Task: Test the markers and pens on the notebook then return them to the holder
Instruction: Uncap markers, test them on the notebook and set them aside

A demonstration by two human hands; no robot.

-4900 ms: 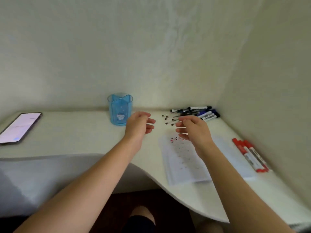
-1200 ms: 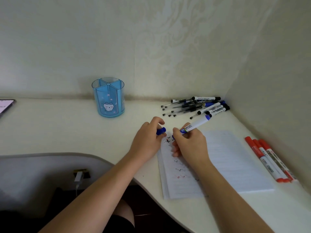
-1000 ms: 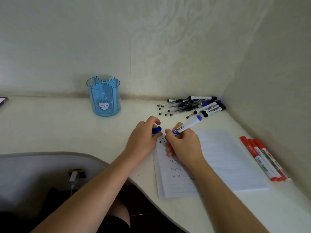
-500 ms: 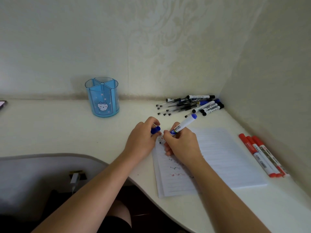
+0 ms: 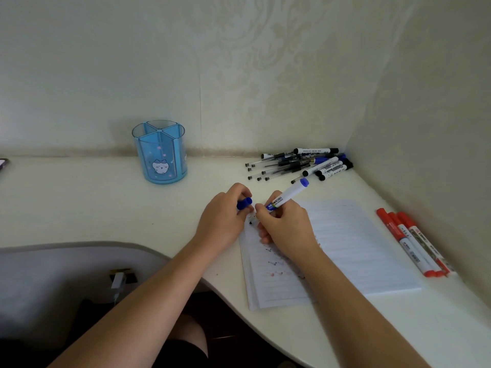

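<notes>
Blue marker (image 5: 288, 195) pinched in your R hand (image 5: 285, 227), over notebook's (image 5: 358, 248) top-left corner; L hand (image 5: 221, 221) pinches its cap (image 5: 244, 203). Holder (image 5: 160, 155) stands at desk's (image 5: 79, 203) back edge.

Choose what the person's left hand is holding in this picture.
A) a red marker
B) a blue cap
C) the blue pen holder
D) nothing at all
B: the left hand pinches the blue cap in its fingers, while the right hand grips the blue marker over the notebook.
</notes>
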